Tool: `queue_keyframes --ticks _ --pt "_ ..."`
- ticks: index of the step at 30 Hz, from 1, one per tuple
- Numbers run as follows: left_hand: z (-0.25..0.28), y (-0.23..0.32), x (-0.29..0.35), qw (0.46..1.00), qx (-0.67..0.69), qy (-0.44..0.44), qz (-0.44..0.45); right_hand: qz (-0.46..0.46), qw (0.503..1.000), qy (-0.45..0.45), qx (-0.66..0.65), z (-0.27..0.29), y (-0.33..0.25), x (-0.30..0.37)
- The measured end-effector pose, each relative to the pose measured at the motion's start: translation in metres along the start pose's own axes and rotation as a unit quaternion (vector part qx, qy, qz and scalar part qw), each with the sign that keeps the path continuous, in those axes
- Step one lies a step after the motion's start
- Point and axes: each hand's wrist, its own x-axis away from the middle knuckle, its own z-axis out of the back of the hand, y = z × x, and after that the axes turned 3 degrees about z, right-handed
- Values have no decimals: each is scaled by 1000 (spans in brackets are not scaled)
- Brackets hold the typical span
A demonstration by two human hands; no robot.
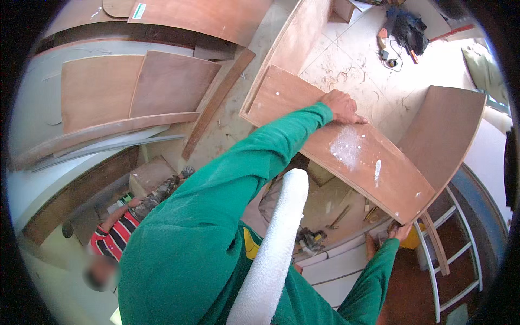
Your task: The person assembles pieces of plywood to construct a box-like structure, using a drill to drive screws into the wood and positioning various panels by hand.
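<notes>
A large reddish-brown plywood cabinet frame (346,146) stands in front of me, its middle board spotted with white smears and a side panel rising at each end. My left hand (341,106) is closed over the far edge of the middle board, thumb and fingers wrapped around it. Down at the near right corner, my right hand (399,232) grips the frame, with part of its fingers hidden under the board. A white, fuzzy cloth roll (276,244) hangs across my green-clothed front.
A person in a striped shirt (114,234) is at the lower left. Plywood sheets (173,84) lie at the left. A white metal ladder (460,251) stands at the right. A power tool (310,240) is on the floor below the frame; a dark bag (405,30) lies beyond.
</notes>
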Motion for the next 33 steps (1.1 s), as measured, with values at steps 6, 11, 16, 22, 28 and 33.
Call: queue_keyframes --ticks 6,11,16,22,28,33 --pt "3 0 1 999 -12 -19 22 -15 1000 21 -5 -12 -3 -5" --pt "-3 -5 4 1000 -3 -1 18 1 997 19 -69 -10 2 -5" --pt "3 -10 16 1000 -8 -7 20 5 997 -60 -39 5 5 2" --pt "-8 -16 12 998 -56 2 -21 -28 986 -153 -64 -5 -9 40" --pt "-1 -47 55 1000 5 18 18 49 996 -31 -66 -46 -10 68" --pt "5 -45 73 999 -26 14 42 50 993 1 -106 -34 12 92"
